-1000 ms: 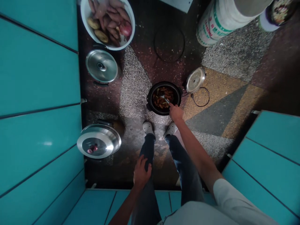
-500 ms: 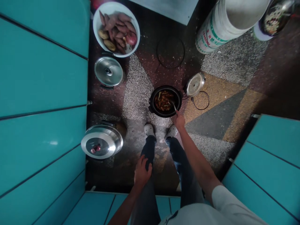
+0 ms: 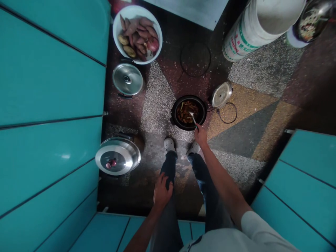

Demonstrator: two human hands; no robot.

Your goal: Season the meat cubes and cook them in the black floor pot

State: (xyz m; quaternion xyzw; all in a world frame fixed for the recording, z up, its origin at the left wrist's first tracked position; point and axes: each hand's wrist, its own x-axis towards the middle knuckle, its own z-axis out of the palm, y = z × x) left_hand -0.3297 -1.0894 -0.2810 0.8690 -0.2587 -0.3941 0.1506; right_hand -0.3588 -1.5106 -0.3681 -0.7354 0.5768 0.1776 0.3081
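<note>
Head view, looking straight down at the floor. Right hand (image 3: 201, 134) is closed around the handle of a spoon (image 3: 193, 119); the spoon's bowl sits in the food inside a black cooking pot (image 3: 188, 112) that stands on the floor just beyond the person's feet. Spoon's long axis runs from the hand at the pot's near right rim up and slightly left toward the pot's middle — so the pot lies directly far of the right hand, touching distance. Left hand (image 3: 162, 191) is well apart from the pot, resting on the left thigh with fingers curled loosely over the trouser leg, gripping no object. Right arm is clearly the nearer one.

A small metal lid (image 3: 222, 95) lies just right of the pot, with a dark cord looped beside it. Far left: a white bowl of sweet potatoes (image 3: 137, 34), then a covered steel pot (image 3: 127, 79) nearer; a larger steel-lidded pan (image 3: 118, 160) sits left of the feet. A white printed bucket (image 3: 252, 28) stands far right.

Surface — terrazzo floor (image 3: 244, 105) in speckled grey, ochre and maroon patches. Teal cabinet fronts (image 3: 49, 105) wall in the left, the near side and the right corner; the room is narrow and dim.
</note>
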